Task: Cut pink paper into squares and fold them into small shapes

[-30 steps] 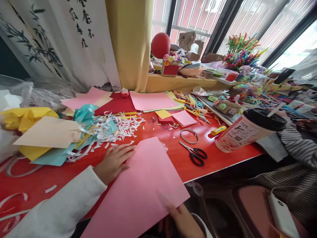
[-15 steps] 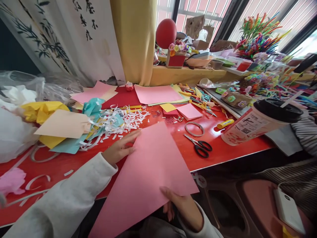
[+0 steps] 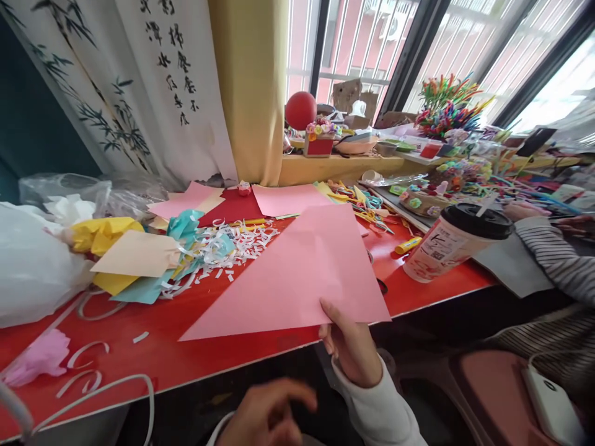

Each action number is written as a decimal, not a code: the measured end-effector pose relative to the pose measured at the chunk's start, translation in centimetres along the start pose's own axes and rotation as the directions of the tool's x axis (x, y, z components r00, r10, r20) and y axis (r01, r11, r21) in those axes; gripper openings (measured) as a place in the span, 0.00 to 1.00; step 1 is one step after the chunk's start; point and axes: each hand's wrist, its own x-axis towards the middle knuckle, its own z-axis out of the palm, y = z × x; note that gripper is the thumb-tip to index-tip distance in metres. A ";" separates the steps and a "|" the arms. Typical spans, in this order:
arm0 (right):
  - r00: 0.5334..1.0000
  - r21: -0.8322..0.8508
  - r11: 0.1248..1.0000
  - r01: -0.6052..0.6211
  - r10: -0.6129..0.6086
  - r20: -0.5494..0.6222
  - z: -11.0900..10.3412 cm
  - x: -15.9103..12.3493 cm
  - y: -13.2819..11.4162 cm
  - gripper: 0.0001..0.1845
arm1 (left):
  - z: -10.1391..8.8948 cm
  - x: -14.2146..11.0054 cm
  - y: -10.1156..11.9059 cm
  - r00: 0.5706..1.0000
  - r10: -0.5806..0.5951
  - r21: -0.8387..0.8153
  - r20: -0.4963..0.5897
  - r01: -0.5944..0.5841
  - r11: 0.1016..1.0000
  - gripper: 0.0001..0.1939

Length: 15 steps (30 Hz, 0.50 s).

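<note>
My right hand (image 3: 356, 350) pinches the near edge of a large sheet of pink paper (image 3: 288, 272), thumb on top and fingers underneath. The sheet is held up over the red table, with a long pointed corner reaching to the left. Away from the paper, at the bottom of the view, my left hand (image 3: 272, 412) holds nothing; its index finger is stretched out and slightly blurred. Behind the sheet's right edge only a bit of the scissors' black handle (image 3: 382, 286) shows.
Shredded white paper (image 3: 242, 244) and coloured sheets lie at the left on the red table (image 3: 171, 347). A lidded drink cup (image 3: 453, 248) and a yellow glue stick (image 3: 408, 245) stand right. Another person's striped sleeve (image 3: 543, 248) is at far right.
The pink sheet has moved up and away over the table, covering most of the scissors. My left hand has let go of it and drawn back to the bottom. The view has tilted up.
</note>
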 end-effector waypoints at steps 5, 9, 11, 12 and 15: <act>0.980 -0.192 0.981 -0.009 0.047 0.194 0.1 0.1 -0.7 0.24 | 2.0 5.0 2.4 0.875 -0.230 -0.516 -0.425 -0.026 0.856 0.25; 0.975 -0.527 0.835 0.156 -0.045 0.217 -3.4 1.5 -2.8 0.20 | 1.4 6.1 3.0 0.666 -0.353 -0.533 -0.656 -0.078 0.842 0.12; 0.961 -0.702 0.666 0.250 -0.258 0.098 -6.4 2.5 -3.8 0.18 | 0.9 5.9 2.8 0.611 -0.385 -0.528 -0.691 -0.064 0.847 0.12; 0.938 -0.794 0.550 0.257 -0.339 0.068 -7.9 3.0 -4.2 0.19 | 0.7 5.8 2.7 0.594 -0.389 -0.521 -0.704 -0.061 0.851 0.12; 0.948 -0.961 0.195 0.193 -0.291 0.132 -12.0 4.2 -4.5 0.17 | 0.2 5.4 2.4 0.541 -0.346 -0.474 -0.767 -0.114 0.873 0.18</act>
